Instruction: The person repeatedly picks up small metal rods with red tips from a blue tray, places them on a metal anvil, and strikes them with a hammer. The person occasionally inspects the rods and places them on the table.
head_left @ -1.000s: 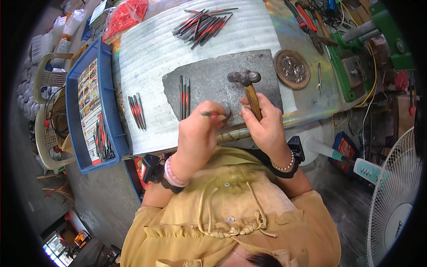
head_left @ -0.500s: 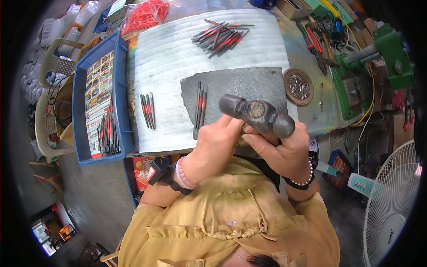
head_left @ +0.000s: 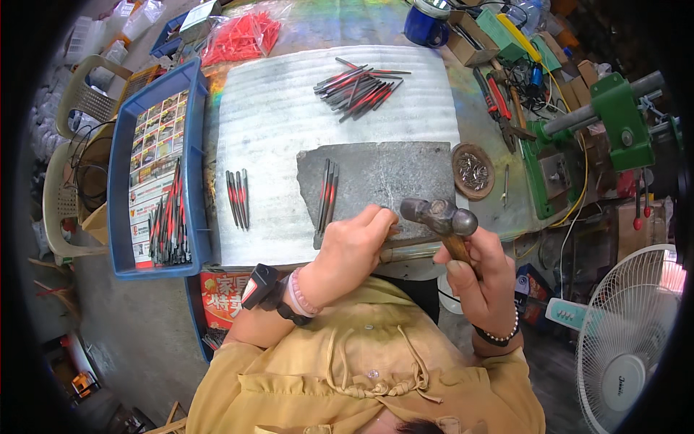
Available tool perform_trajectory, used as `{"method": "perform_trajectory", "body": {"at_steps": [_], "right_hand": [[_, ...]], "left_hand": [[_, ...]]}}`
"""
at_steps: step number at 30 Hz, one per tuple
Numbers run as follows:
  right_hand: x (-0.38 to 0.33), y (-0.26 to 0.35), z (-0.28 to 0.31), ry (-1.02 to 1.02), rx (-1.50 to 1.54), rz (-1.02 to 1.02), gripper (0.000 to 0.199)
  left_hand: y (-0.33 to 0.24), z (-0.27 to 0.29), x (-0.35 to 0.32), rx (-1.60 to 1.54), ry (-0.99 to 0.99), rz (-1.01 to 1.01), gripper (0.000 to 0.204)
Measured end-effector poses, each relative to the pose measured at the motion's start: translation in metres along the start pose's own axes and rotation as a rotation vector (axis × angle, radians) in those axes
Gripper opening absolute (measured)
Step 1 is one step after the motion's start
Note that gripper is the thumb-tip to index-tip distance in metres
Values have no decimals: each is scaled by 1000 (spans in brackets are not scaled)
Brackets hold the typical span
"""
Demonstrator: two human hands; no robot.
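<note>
My right hand (head_left: pixel 483 278) is wrapped round the wooden handle of a ball-peen hammer (head_left: pixel 438 217), whose dark steel head hangs over the slab's near right edge. My left hand (head_left: pixel 350 246) is closed in a pinch at the near edge of the grey stone slab (head_left: pixel 405 173). What its fingertips hold, if anything, is hidden. On the slab's left part lie a few dark rods with red bands (head_left: pixel 327 195). A similar group of rods (head_left: pixel 237 199) lies farther left on the white foam sheet (head_left: pixel 275 159), and a loose pile of rods (head_left: pixel 361 88) at its far side.
A blue tray (head_left: pixel 196 137) with more rods stands left. Right of the slab are a round dish (head_left: pixel 473 194) of small metal pieces, red-handled pliers (head_left: pixel 499 105) and a green vise-like tool (head_left: pixel 622 126). A white fan (head_left: pixel 629 340) stands near right, a blue mug (head_left: pixel 426 25) far off.
My hands, together before, have moved apart. The right hand carried the hammer right and nearer, its handle now showing. The left hand stays pinched near the slab's edge. The view has shifted slightly.
</note>
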State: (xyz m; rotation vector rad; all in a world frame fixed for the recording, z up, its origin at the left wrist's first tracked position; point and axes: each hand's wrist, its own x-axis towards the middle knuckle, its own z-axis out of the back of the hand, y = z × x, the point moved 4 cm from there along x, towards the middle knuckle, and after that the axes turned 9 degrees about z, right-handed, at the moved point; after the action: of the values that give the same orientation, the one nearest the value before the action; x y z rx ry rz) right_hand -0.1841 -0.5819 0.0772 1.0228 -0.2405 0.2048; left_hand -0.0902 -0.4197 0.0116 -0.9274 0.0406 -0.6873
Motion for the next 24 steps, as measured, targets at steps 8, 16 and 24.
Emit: {"method": "perform_trajectory", "body": {"at_steps": [8,16,24], "right_hand": [[8,79,26,308,-727,134,50],[13,81,36,-118,-189,316,39],[1,27,24,78,-291,60,50]], "left_hand": [[4,-3,-1,-48,37,30,36],[1,-4,-1,6,-13,-39,19],[6,2,2,-272,70,148,13]]}}
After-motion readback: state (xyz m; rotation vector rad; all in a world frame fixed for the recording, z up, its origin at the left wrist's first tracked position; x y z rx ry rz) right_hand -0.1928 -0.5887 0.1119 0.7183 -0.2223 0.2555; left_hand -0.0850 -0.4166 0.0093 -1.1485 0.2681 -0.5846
